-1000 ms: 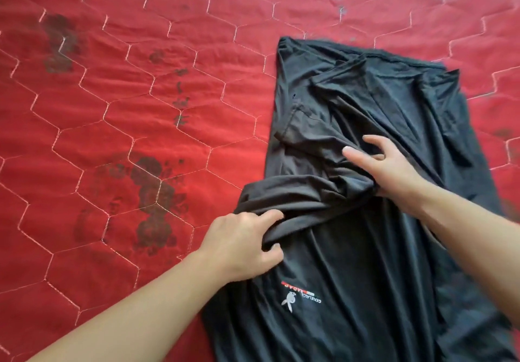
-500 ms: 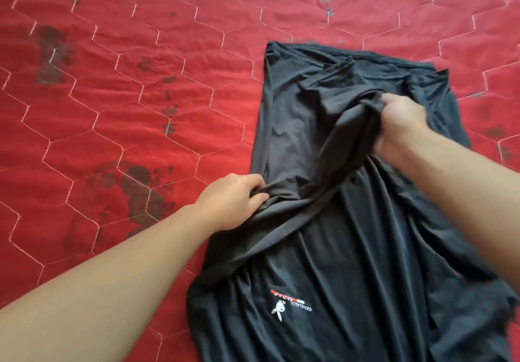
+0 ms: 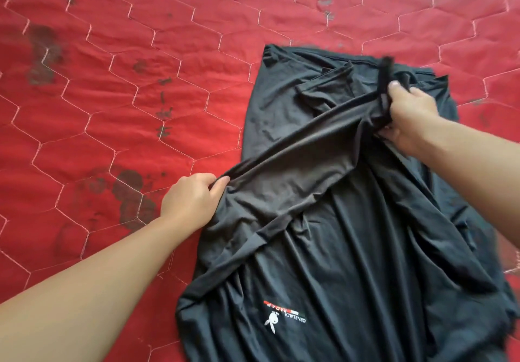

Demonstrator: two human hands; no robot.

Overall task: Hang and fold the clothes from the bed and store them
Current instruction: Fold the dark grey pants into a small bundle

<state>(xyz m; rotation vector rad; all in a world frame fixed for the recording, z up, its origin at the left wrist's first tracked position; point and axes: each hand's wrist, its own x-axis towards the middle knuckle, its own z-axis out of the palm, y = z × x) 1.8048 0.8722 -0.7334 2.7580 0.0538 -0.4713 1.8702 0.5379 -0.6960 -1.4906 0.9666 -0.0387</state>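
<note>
Dark shirt (image 3: 332, 249) is being gripped by left hand (image 3: 191, 201) and right hand (image 3: 408, 117), fold being tensioned flat over bed (image 3: 112, 108).

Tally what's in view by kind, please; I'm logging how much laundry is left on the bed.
Shirt (dark grey, small logo): 1
Bedspread (red, quilted): 1
Hands: 2, the left hand and right hand, both gripping the shirt
Total: 4
</note>
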